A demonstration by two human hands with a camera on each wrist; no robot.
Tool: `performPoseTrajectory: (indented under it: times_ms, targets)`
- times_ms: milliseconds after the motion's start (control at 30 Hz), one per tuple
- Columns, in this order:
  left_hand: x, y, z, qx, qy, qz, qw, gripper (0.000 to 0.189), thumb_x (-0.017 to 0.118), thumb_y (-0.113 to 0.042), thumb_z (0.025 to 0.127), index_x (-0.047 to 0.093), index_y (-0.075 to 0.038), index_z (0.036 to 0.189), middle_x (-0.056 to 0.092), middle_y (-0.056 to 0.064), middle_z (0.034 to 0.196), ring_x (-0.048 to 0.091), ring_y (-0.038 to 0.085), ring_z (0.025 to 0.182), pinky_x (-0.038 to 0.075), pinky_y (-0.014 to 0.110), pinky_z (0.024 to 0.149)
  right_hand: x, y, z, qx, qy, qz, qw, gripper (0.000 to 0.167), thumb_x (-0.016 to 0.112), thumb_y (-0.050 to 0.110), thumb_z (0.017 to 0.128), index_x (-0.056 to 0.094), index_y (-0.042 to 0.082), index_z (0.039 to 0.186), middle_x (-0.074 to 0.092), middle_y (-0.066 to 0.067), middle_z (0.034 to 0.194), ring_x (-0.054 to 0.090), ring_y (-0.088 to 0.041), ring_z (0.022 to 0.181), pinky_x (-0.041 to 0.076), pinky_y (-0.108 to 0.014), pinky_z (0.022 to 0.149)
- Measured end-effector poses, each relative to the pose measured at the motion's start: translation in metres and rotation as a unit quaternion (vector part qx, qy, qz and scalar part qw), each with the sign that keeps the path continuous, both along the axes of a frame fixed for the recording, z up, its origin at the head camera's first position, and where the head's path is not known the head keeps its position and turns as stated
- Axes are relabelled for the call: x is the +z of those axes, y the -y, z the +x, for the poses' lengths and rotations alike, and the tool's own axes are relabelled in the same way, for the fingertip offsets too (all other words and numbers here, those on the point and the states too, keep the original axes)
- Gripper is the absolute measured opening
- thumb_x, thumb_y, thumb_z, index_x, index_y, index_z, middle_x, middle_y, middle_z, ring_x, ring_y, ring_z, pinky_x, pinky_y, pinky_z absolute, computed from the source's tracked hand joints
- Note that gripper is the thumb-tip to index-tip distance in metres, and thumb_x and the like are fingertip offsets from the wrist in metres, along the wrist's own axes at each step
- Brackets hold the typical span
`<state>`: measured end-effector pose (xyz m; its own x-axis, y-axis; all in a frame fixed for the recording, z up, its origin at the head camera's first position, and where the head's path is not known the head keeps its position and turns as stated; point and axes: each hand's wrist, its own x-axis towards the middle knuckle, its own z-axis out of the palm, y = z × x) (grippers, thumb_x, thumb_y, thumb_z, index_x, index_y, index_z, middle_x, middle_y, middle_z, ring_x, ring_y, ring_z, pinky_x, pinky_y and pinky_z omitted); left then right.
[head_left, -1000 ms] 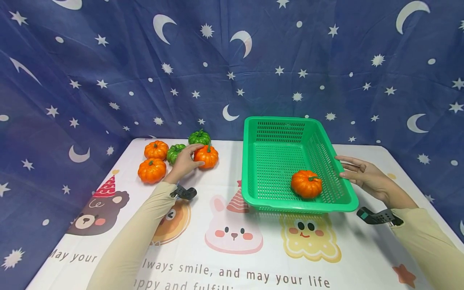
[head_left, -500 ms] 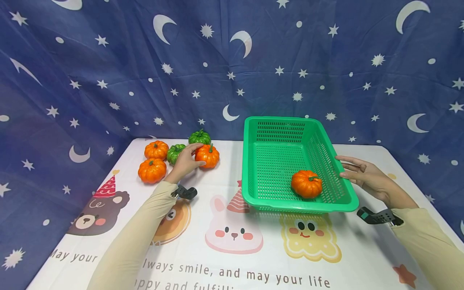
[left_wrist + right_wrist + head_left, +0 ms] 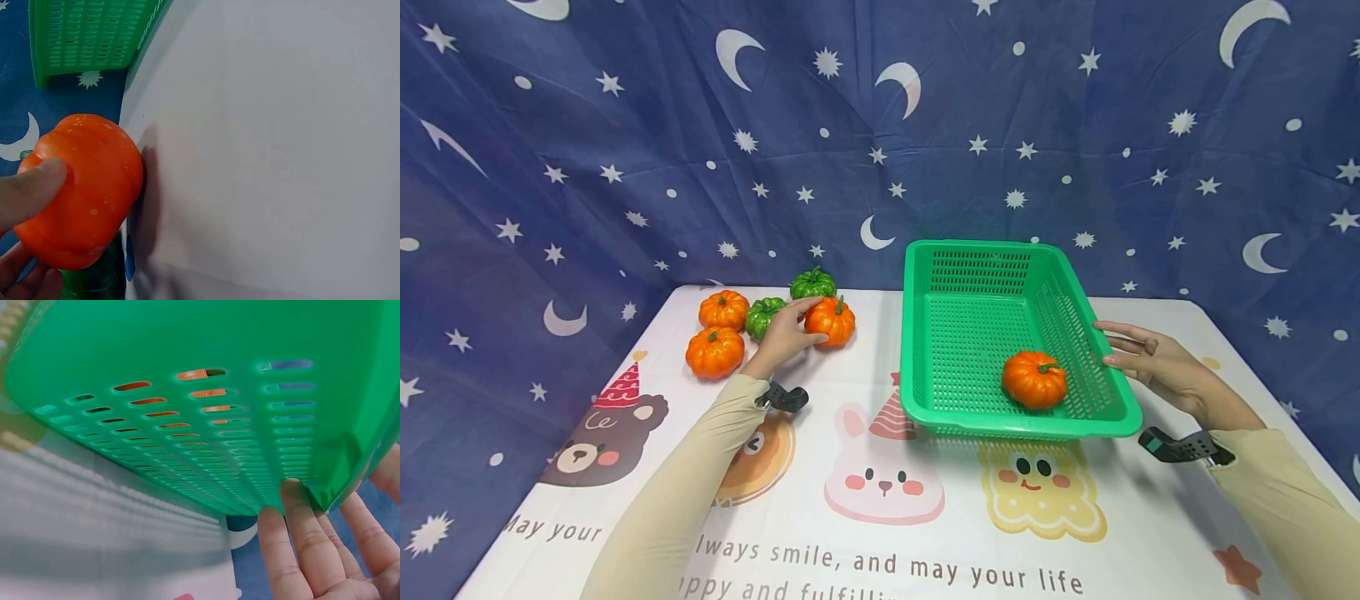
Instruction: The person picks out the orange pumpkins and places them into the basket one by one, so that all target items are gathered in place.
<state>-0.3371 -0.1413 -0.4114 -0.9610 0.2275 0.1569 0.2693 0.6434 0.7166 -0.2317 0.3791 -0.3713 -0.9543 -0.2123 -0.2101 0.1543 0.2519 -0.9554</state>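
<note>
My left hand [image 3: 785, 337] holds an orange toy pumpkin [image 3: 831, 322] at the back left of the table, thumb on its near side and fingers round the back. In the left wrist view the thumb presses on the side of this pumpkin [image 3: 94, 187]. At the right, my right hand [image 3: 1161, 367] holds the side rim of a green plastic basket [image 3: 917, 333], thumb at the rim. Its fingers [image 3: 303, 537] lie against the slotted outer wall in the right wrist view. Another orange pumpkin [image 3: 1034, 381] sits inside the basket, near its front right corner.
Left of the left hand stand two orange pumpkins [image 3: 723, 311] and a green pumpkin [image 3: 763, 317]. A second green pumpkin [image 3: 812, 284] stands behind the held one. A blue star-patterned curtain [image 3: 820, 167] rises at the white tablecloth's [image 3: 880, 392] back edge.
The left hand and its pumpkin have shifted slightly to the right, and the pumpkin's stem has tilted a little. The right hand and the basket stay in place.
</note>
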Motion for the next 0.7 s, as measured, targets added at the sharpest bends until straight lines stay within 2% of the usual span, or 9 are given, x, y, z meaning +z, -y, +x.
performPoseTrajectory:
  times_ms: [400,700]
  targets:
    - [0.0006,-0.0028,0.0003,-0.002,-0.012,-0.005,0.9999,0.068,0.074,-0.001,0.076,0.046,-0.003,0.138,0.043,0.022,0.142,0.043,0.038,0.130,0.039,0.047,0.108,0.0005,0.0017,0.0007,-0.004,-0.001,-0.015,0.9999,0.055,0.061,0.006,0.090,0.041,0.022,0.139,0.048,0.024,0.116,0.055,0.012,0.100,0.049,-0.009,0.082]
    - [0.0001,-0.0033,-0.0020,-0.005,-0.010,-0.016,0.9998,0.071,0.075,-0.003,0.077,0.042,0.002,0.139,0.042,0.023,0.142,0.043,0.038,0.130,0.038,0.046,0.109,0.0007,0.0012,0.0005,-0.009,0.004,-0.019,0.9998,0.056,0.062,0.006,0.089,0.040,0.022,0.139,0.048,0.023,0.116,0.056,0.011,0.099,0.049,-0.009,0.082]
